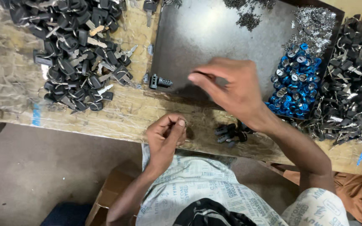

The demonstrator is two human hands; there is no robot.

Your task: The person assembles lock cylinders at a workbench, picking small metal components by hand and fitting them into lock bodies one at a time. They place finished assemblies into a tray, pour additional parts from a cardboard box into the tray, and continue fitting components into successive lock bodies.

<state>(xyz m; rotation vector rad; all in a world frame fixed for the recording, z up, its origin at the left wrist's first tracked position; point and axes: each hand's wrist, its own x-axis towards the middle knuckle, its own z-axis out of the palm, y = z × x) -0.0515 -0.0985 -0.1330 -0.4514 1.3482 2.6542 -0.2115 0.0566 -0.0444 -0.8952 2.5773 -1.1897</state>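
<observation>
While our left hand (164, 136) pinches a small part we cannot identify, our right hand (235, 90) hovers, fingers (197, 78) loosely spread, over the metal tray (214, 29) on the counter (118, 113), near the blue-capped lock cylinders (294, 83).

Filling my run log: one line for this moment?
left hand: pinching small part | right hand: over metal tray | lock cylinder: on tray

1. You sit at a worn wooden bench (105, 113) wrapped in clear plastic film.
2. A dark metal sheet (214, 37) lies on it, catching soft glare.
3. Below you, grey floor (42, 175) and a cardboard box (109, 192).
</observation>
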